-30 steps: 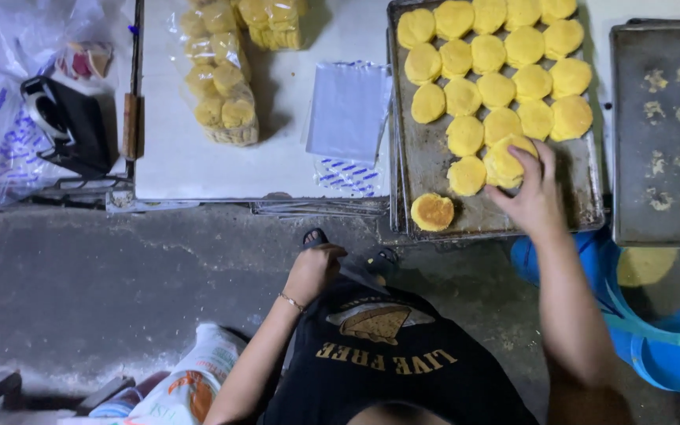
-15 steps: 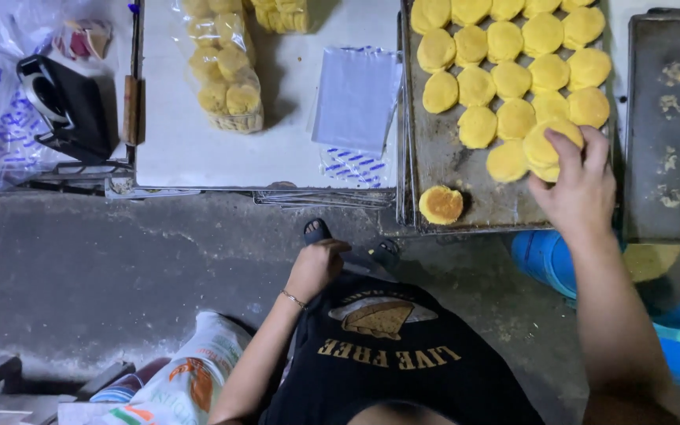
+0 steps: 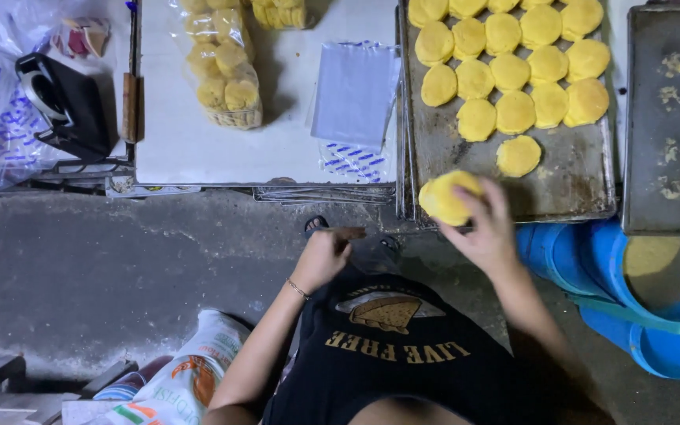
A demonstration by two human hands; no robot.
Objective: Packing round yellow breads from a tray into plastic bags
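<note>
My right hand [image 3: 485, 228] grips a stack of round yellow cakes [image 3: 449, 197] at the near edge of a dark baking tray [image 3: 572, 185]. Several more yellow cakes [image 3: 513, 67] lie in rows on the far part of that tray, and one cake [image 3: 519, 156] sits alone nearer to me. My left hand [image 3: 324, 256] hangs in front of my dark shirt with its fingers curled; I cannot see anything in it.
A white table [image 3: 190, 149] bears a clear bag packed with yellow cakes [image 3: 226, 75] and a stack of empty plastic bags [image 3: 354, 90]. A second greasy tray [image 3: 670, 118] lies at the right above blue tubs [image 3: 639, 291]. A black device [image 3: 64, 106] rests at the left, a printed sack [image 3: 186, 378] on the concrete floor.
My right hand has pulled back from the tray's middle to its near edge, carrying cakes with it, including the one that lay at the near left corner. The left hand stayed put.
</note>
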